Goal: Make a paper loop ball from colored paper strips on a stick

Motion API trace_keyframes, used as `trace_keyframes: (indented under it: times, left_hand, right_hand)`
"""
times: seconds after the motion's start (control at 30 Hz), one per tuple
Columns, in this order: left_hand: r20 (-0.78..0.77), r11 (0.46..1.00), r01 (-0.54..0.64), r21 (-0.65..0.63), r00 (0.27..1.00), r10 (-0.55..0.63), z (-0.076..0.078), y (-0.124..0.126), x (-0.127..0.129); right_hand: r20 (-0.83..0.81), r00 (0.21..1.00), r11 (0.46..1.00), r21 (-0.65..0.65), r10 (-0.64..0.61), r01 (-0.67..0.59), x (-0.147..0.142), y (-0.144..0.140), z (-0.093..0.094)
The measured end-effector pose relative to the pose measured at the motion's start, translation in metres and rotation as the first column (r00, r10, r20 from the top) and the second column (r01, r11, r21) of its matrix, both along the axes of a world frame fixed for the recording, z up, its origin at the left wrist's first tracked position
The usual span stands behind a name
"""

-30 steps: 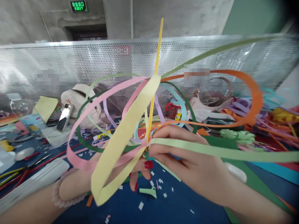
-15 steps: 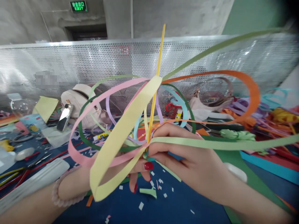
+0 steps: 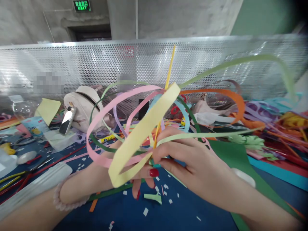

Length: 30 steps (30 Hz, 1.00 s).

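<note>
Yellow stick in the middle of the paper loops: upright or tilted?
Tilted. The yellow stick leans: its top sits clearly farther right in the picture than its lower end near the hands.

Paper strips (image 3: 145,130), scissors (image 3: 28,175) and scraps (image 3: 145,211) on a blue table (image 3: 178,215) suggest a craft workspace.

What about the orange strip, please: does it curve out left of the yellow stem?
No, the orange strip curves out right of the yellow stem.

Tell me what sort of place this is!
Probably a craft table inside a public building: there are looped paper strips, cut white scraps on the blue tabletop, and a green exit sign.
</note>
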<state>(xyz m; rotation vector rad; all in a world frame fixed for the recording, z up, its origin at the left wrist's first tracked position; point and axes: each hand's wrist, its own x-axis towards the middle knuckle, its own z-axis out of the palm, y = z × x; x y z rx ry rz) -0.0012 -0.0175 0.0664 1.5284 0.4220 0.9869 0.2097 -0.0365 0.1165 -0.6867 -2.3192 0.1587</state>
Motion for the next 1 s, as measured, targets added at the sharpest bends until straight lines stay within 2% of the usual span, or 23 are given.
trace_keyframes:
  times: [0.03,0.07,0.13,0.2,0.3,0.5,0.6,0.7,0.83,1.0]
  left_hand:
    - [-0.196,0.997,0.071,-0.033,0.978,-0.076,0.009,-0.003,0.002]
    - [-0.299,0.997,0.065,-0.030,0.952,-0.071,0.017,-0.006,0.005]
    - [-0.347,0.998,0.047,-0.036,0.936,-0.057,0.029,-0.009,0.009]
    - [-0.327,0.995,0.036,-0.094,0.943,-0.065,0.035,-0.011,0.011]
    - [-0.335,0.986,0.041,-0.164,0.938,-0.095,0.036,-0.009,0.012]
    - [-0.321,0.954,0.071,-0.290,0.932,-0.167,0.039,-0.011,0.014]
    - [-0.308,0.955,0.082,-0.283,0.936,-0.171,0.041,-0.013,0.015]
    - [-0.325,0.962,0.093,-0.255,0.929,-0.176,0.041,-0.013,0.015]
    - [-0.348,0.944,0.065,-0.323,0.920,-0.183,0.045,-0.013,0.016]
    - [-0.394,0.950,0.090,-0.298,0.895,-0.209,0.053,-0.015,0.019]
  right_hand:
    - [-0.013,1.000,1.000,0.002,0.001,-0.001,0.000,0.000,0.000]
    - [-0.026,1.000,1.000,0.002,0.012,-0.012,0.001,0.000,0.000]
    - [-0.042,0.998,0.999,-0.008,0.037,-0.038,0.002,0.001,0.000]
    - [-0.060,0.997,0.998,0.000,0.058,-0.058,0.003,0.002,0.001]
    - [-0.084,0.994,0.997,0.024,0.075,-0.073,0.004,0.004,0.003]
    - [-0.060,0.994,0.993,-0.069,0.090,-0.094,0.004,0.003,0.004]
    - [-0.047,0.994,0.992,-0.073,0.100,-0.103,0.004,0.001,0.004]
    - [-0.039,0.993,0.994,-0.018,0.108,-0.109,0.004,0.001,0.003]
    - [-0.009,0.994,0.993,0.043,0.112,-0.112,0.005,0.003,0.002]
    - [0.036,0.989,0.990,0.021,0.141,-0.142,0.006,0.004,0.001]
